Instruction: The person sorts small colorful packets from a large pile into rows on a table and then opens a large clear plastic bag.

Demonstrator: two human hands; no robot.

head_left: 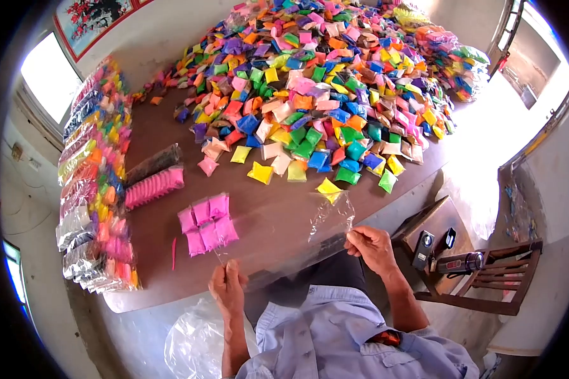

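Between my two hands a clear plastic bag (329, 220) is stretched over the front edge of the table; its see-through outline is hard to follow. My right hand (371, 248) pinches the bag at its right side. Thumb and fingers of my left hand (229, 283) are closed on clear film at the left, which looks like the same bag. Just beyond my left hand lie several pink packets (207, 224) in two rows. A yellow packet (329, 189) lies at the far end of the bag.
A large heap of colourful packets (310, 88) covers the back of the brown table (152, 246). Filled bags (95, 189) are stacked along the left edge, beside a bag of pink packets (155, 188). A thin pink strip (174, 254) lies nearby. A wooden chair (506, 278) stands right.
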